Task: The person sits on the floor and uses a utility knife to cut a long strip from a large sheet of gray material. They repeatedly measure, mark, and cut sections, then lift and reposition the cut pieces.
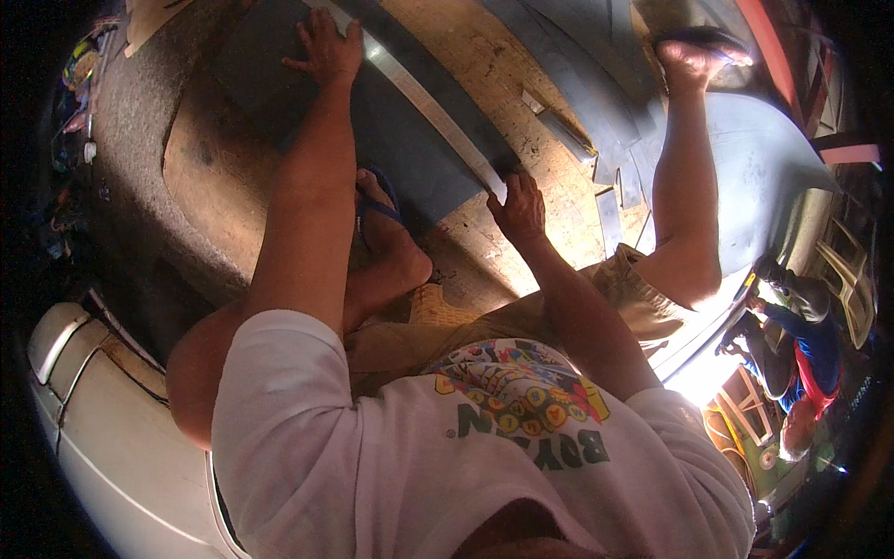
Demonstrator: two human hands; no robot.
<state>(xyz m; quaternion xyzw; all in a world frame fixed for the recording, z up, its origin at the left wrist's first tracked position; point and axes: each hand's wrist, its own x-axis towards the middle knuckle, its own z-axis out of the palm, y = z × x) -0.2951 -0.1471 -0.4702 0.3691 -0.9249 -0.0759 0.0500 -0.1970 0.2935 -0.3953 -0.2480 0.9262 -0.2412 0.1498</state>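
Head view: a dark rubber sheet (410, 158) is seen lying flat on a plywood board (484, 65), with a long metal straightedge (438, 112) laid across it. The straightedge's long axis runs diagonally, from the board's far edge down toward the near right, where it ends at the right hand (520, 207). That hand is closed at the strip's near end; whether a tool is gripped cannot be told. The left hand (326, 48) is spread open and pressed flat on the sheet beside the strip's far part. A foot in a blue sandal (377, 219) is planted on the sheet's near edge, between the two arms. Dark offcut strips (610, 182) are scattered on the board's right side, near the other foot (694, 56). Another person (801, 359) is partly visible at the lower right. The left rim is too dark to make out.
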